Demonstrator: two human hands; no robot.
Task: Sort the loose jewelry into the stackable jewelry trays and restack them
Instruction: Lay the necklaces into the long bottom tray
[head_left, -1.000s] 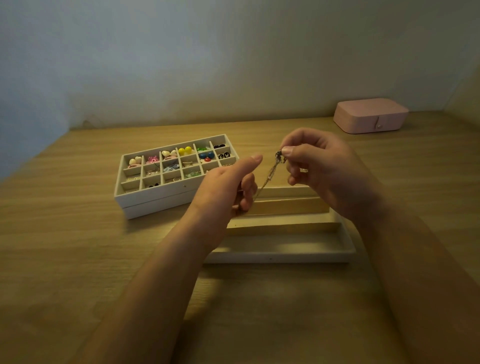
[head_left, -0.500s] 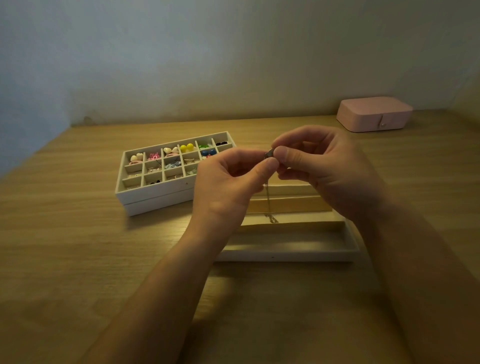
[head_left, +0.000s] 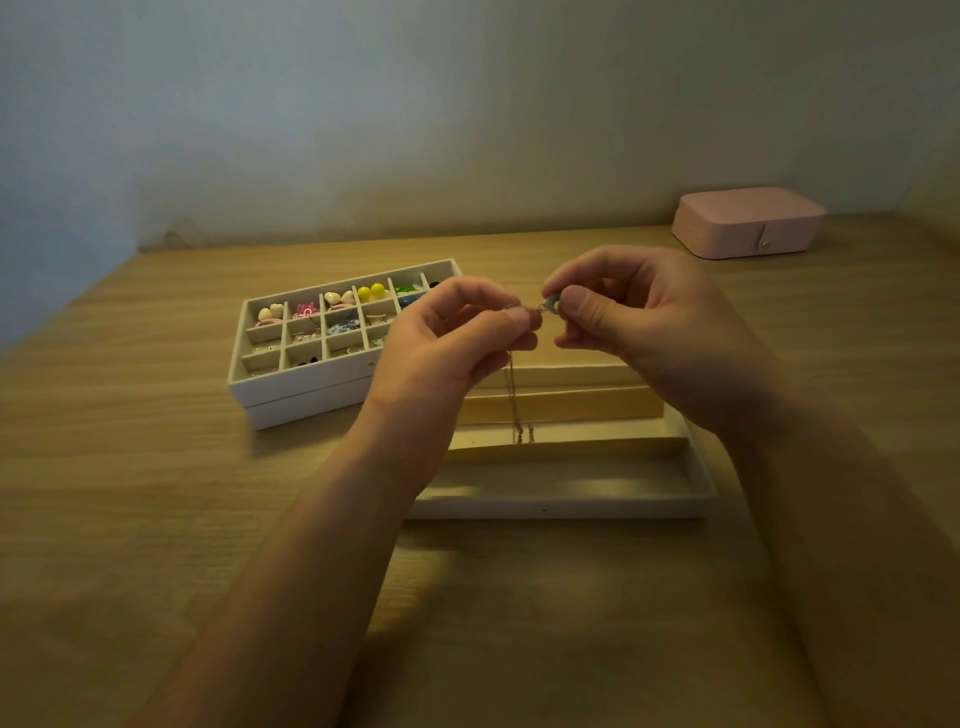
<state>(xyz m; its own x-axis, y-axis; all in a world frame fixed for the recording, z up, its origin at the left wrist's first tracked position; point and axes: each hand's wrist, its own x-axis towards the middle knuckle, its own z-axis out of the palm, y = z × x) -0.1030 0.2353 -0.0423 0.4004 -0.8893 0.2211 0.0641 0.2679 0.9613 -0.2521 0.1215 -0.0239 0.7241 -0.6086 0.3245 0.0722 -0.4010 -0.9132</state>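
**A:** What lies nearest us, at six o'clock?

**B:** The wooden table (head_left: 156, 519), with both our forearms reaching across it. Just past our wrists, at twelve, the long-slot tray (head_left: 571, 505) lies flat with its slots running side to side.

**A:** And our hands?

**B:** Both are raised above that tray. Our left hand (head_left: 441, 348) pinches the thin chain (head_left: 511, 395) between thumb and forefinger, the other fingers curled. Our right hand (head_left: 654, 332) is close by at its three o'clock and pinches the small bluish pendant (head_left: 550, 303) at the chain's top.

**A:** Where does the chain run?

**B:** It hangs straight down toward six o'clock. Its lower end is over the tray's inner slots, but we cannot tell whether it touches.

**A:** And farther out?

**B:** At ten o'clock from our hands, the grid tray (head_left: 291, 382) sits stacked on another white tray (head_left: 311, 410). Its cells hold small coloured pieces (head_left: 371, 292). At one o'clock, by the wall (head_left: 467, 104), there is a closed pink case (head_left: 748, 223).
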